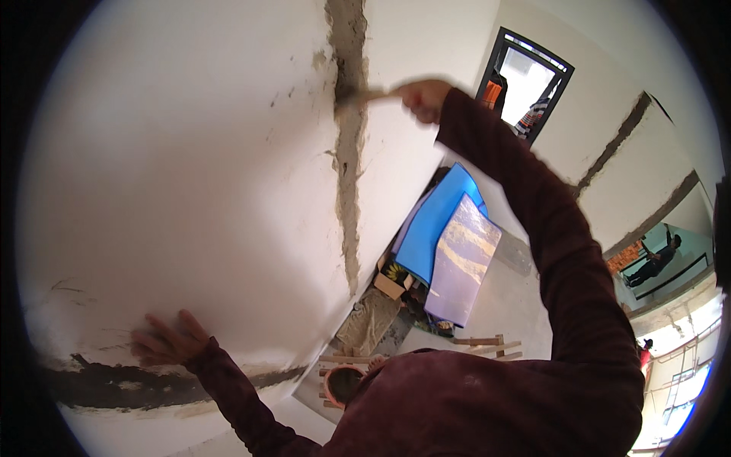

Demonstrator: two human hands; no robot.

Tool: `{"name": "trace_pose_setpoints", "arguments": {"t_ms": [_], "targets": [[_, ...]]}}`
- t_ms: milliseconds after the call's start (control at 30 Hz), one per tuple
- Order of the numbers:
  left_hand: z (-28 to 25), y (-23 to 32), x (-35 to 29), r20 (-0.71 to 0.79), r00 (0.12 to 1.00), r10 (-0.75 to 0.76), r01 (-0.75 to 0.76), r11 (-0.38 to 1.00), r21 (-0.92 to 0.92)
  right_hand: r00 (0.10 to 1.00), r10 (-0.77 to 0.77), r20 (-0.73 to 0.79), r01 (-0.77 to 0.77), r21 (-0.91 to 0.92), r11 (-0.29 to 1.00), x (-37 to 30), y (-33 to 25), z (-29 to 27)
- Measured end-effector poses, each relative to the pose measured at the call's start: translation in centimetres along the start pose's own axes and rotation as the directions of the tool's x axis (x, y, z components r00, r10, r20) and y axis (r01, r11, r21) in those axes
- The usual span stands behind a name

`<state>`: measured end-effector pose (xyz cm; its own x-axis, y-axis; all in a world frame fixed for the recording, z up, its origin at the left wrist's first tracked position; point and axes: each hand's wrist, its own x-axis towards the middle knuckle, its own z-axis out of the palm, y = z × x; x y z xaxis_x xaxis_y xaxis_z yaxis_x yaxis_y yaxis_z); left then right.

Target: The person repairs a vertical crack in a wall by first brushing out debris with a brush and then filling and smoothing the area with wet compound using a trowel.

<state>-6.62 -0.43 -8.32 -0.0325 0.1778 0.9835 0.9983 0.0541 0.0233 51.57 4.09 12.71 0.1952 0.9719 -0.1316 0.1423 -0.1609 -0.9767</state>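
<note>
My right hand [423, 99] is raised and closed around the pale handle of what looks like a brush [368, 97]. Motion smears its head, which lies at a rough grey mortar strip [348, 175] running down the white wall [205, 190]. Lower on the left, my left hand [169, 340] rests against that wall with its fingers spread and holds nothing. Just beneath it a dark, rough-edged band [137, 386] crosses the wall.
Blue sheets [442, 225] and a purple, stained sheet [466, 263] lean near the wall, beside a cardboard box [392, 282]. An orange-rimmed bucket [341, 383] and wooden pieces [487, 346] are below. A black-framed window [525, 80] and another person [656, 261] appear at right.
</note>
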Motion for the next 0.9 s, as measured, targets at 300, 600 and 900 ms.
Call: {"name": "trace_pose_setpoints", "arguments": {"t_ms": [300, 600, 900], "targets": [[1.1, 1.3, -2.6, -0.067, 0.992, -0.109, 0.108, 0.994, -0.023, 0.982, -0.189, 0.007, 0.189, -0.019, 0.982, -7.8, -2.8, -2.2], [1.9, 1.5, -4.1, -0.07, 0.991, -0.113, 0.116, 0.993, 0.037, 0.989, 0.145, 0.035, -0.145, -0.024, 0.989, 0.6, 5.1, 3.0], [1.6, 1.5, -3.8, -0.094, 0.99, -0.103, 0.11, 0.991, 0.08, 0.914, -0.403, -0.032, 0.404, 0.012, 0.915, -11.0, -17.4, 0.3]]}}
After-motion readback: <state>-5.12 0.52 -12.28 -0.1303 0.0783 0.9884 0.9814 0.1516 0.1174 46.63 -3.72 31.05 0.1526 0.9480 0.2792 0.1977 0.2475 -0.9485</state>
